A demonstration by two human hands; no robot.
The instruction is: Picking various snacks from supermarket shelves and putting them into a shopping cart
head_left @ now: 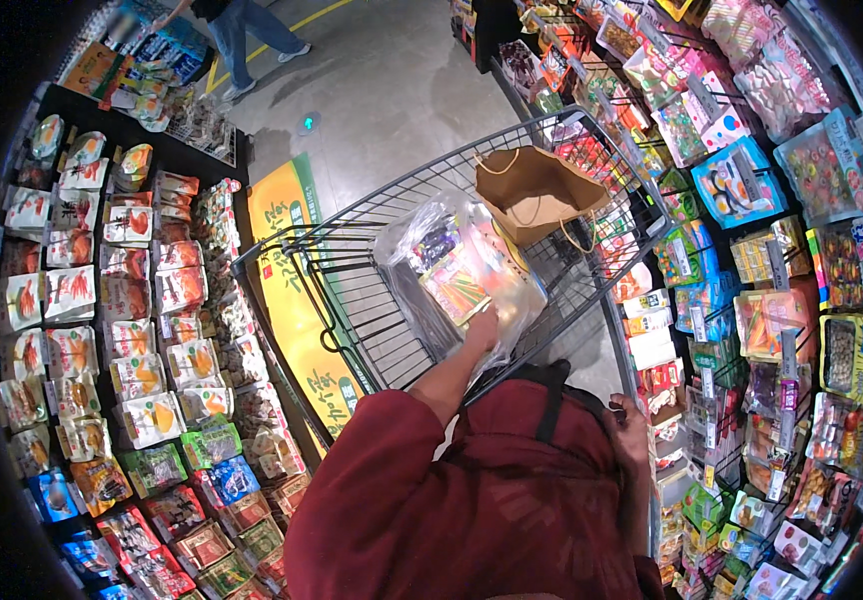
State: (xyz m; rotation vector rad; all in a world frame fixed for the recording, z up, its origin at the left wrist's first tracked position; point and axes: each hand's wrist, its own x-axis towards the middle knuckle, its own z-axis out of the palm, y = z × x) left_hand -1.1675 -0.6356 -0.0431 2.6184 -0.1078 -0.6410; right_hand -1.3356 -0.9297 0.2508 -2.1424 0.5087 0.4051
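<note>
My left hand (484, 328) reaches into the shopping cart (352, 262), its fingers closed on the lower corner of a snack packet (452, 287) with a picture of coloured sticks. The packet lies in a clear plastic bag (404, 250) along with other bright packages, which are hard to make out through the film. My right hand (629, 428) is raised at my right side, near the candy shelf. Its fingers are half curled and apart, with nothing visible in them. A brown paper bag (542, 205) with rope handles stands open at the cart's far end.
Racks of pouched snacks (142, 370) run along the left. To the right, shelves of colourful candy bags (742, 185) come close to the cart. A yellow floor banner (297, 270) lies beside the cart. Another person (242, 40) walks on the grey floor (382, 90) beyond.
</note>
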